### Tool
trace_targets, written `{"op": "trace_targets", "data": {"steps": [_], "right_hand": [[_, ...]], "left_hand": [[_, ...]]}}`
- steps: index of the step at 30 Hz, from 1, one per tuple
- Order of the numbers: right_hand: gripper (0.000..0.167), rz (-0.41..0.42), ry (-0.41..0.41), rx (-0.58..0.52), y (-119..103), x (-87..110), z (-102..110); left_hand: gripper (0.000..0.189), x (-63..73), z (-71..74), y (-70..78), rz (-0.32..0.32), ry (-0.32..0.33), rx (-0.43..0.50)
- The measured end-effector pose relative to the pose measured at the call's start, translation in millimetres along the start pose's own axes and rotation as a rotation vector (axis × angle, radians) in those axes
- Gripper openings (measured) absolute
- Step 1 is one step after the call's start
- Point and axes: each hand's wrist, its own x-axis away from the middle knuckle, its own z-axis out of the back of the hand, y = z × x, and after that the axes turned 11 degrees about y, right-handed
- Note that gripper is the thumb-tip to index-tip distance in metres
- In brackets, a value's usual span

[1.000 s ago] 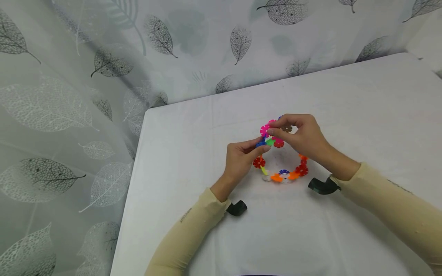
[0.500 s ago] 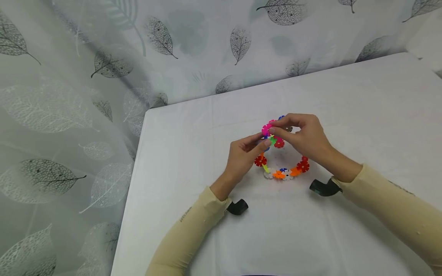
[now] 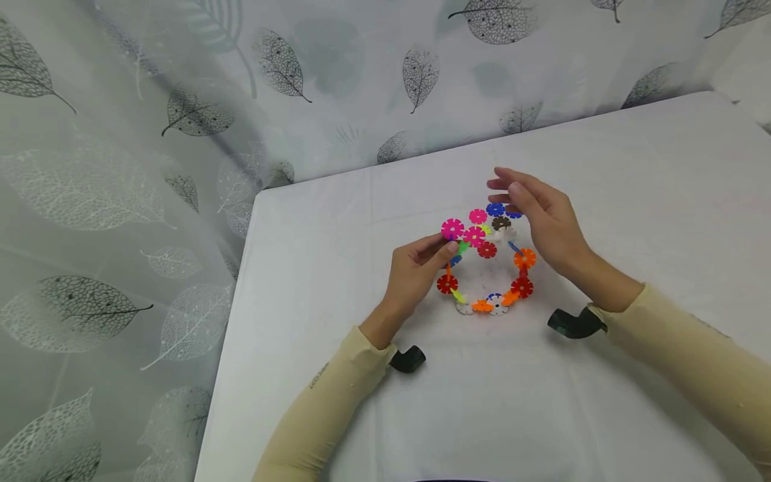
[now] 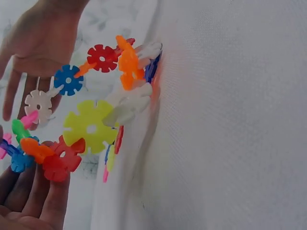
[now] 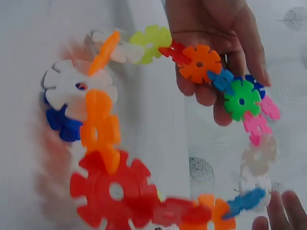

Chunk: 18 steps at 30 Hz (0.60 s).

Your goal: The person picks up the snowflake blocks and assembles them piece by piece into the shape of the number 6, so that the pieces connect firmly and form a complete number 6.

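Note:
A ring of interlocked plastic snowflake discs (image 3: 521,287) stands on the white table, its notched pieces red, orange, white, yellow, green and blue. At its left side, my left hand (image 3: 415,274) pinches the part around a blue disc (image 4: 20,161) and a pink disc (image 3: 452,229). My right hand (image 3: 548,221) is off to the ring's upper right, fingers extended and holding nothing; blue discs (image 3: 496,209) lie close below its fingers. The right wrist view has the green disc (image 5: 242,101) beside my left fingers, and my right fingertips (image 5: 290,206) near a white disc.
The white-covered table (image 3: 632,201) extends around the ring. A leaf-patterned curtain (image 3: 343,73) hangs behind the table and along its left. Dark curved wrist pieces (image 3: 576,323) stick out from both sleeves.
My right hand has let go of the pink disc and moved up and right, fingers spreading. My left hand shifted slightly left, and the pink disc moved left with it.

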Motion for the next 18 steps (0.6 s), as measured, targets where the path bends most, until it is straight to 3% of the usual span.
{"op": "trace_targets", "data": {"steps": [4, 10, 18], "right_hand": [[0.048, -0.039, 0.129, -0.006, 2.1, -5.1, 6.7], [0.055, -0.14, 0.275, -0.054, 6.7, -13.6, 14.6], [0.056, -0.266, 0.303, 0.037, 24.0, -19.7, 22.1]], "left_hand": [[0.045, -0.5, 3.2, -0.6, 0.035, 0.032, 0.061], [0.048, -2.8, 11.7, 0.3, 0.057, 0.024, 0.11], [0.051, -6.8, 24.9, -2.7, 0.147, 0.064, 0.122]]}}
